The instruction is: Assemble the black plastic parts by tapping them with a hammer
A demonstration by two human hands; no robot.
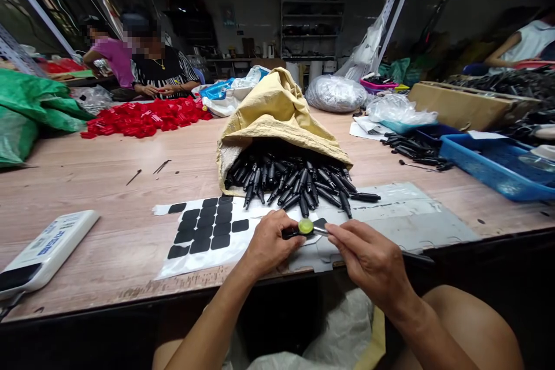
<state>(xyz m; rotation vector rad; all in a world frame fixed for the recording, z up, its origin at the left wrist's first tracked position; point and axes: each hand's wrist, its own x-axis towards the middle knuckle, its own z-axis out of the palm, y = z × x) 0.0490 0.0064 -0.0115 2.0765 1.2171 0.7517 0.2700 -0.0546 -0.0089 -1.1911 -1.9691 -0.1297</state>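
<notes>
My left hand pinches a small black part between thumb and fingers at the table's front. A round yellow-green piece sits at the end of that part. Closed round a thin silvery tool, my right hand brings its tip against or close beside the round piece. A dark shaft sticks out behind my right hand, perhaps the tool's handle. Just beyond my hands, many black pen-shaped parts spill from the mouth of a yellow woven sack. White sheets with black rounded-square stickers lie left.
A white power strip lies at the left front. Red parts are heaped behind, near a green sack. To the right are a blue tray and more black parts. Other people sit across the room.
</notes>
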